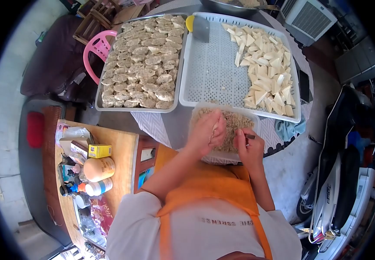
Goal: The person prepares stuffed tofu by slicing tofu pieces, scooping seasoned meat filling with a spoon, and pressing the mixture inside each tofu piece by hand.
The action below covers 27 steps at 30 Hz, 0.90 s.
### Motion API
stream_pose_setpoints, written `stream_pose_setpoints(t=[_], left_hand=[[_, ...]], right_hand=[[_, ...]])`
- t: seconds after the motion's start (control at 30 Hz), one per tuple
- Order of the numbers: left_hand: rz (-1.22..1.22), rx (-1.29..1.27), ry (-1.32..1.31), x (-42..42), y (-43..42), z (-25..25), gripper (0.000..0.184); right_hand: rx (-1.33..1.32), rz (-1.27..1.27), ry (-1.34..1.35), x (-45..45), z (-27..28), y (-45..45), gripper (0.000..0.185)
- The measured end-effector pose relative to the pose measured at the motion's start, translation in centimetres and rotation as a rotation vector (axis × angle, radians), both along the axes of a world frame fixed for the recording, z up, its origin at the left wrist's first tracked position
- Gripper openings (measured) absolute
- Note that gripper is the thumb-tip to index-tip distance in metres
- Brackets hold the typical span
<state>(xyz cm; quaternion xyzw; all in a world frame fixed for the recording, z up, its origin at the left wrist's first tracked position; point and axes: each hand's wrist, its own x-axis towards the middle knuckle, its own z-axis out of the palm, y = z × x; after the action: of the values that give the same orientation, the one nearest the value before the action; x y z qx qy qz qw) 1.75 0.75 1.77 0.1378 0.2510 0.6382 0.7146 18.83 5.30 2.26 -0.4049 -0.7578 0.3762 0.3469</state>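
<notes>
My left hand [207, 133] is curled over the left part of a tub of minced filling [230, 121], with a pale edge of something between its fingers. My right hand [250, 146] is closed on a dark handle [250, 137] at the tub's right side; the tool's far end is hidden. Behind the tub, a white perforated tray [213, 73] holds cut pale triangular pieces [270, 69] on its right side. A scraper [200, 28] with a yellow handle rests at its upper left corner. A metal tray [178, 86] to the left carries rows of filled pieces [144, 60].
A wooden cabinet top [124, 143] at the left bears bottles, jars and a yellow box [99, 151]. A pink chair [96, 50] stands behind the metal tray. A blue cloth [290, 128] lies at the table's right edge, and a scooter [335, 186] is farther right.
</notes>
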Motion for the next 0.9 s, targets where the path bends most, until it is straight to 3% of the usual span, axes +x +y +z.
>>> stream_pose_setpoints(t=[0.13, 0.27, 0.33, 0.43, 0.63, 0.73, 0.83, 0.9], left_hand=[[0.019, 0.072, -0.109, 0.1, 0.2, -2.4, 0.032], [0.206, -0.189, 0.08, 1.8, 0.6, 3.5, 0.029], [0.146, -0.094, 0.201, 1.2, 0.1, 3.6, 0.032], [0.201, -0.118, 0.11, 0.8, 0.1, 3.1, 0.029], [-0.215, 0.304, -0.474, -0.9, 0.1, -1.6, 0.029], [-0.233, 0.333, -0.442, -0.9, -0.2, -1.8, 0.028], [0.188, -0.206, -0.059, 1.3, -0.2, 3.7, 0.029], [0.177, -0.131, 0.09, 1.1, 0.0, 3.2, 0.031]], right_hand=[[0.039, 0.007, 0.012, 0.0, 0.0, -0.1, 0.018], [0.094, 0.016, -0.006, 0.1, -0.4, 0.1, 0.017], [0.083, 0.013, 0.011, 0.0, -0.3, 0.1, 0.018], [0.074, 0.011, 0.014, 0.0, -0.2, 0.0, 0.018], [0.027, -0.008, 0.023, -0.1, 0.1, -0.1, 0.01], [0.008, -0.006, 0.059, -0.2, 0.0, -0.1, 0.011], [0.026, -0.007, 0.049, -0.2, -0.1, 0.0, 0.011], [0.039, -0.002, 0.021, -0.1, -0.4, 0.0, 0.011]])
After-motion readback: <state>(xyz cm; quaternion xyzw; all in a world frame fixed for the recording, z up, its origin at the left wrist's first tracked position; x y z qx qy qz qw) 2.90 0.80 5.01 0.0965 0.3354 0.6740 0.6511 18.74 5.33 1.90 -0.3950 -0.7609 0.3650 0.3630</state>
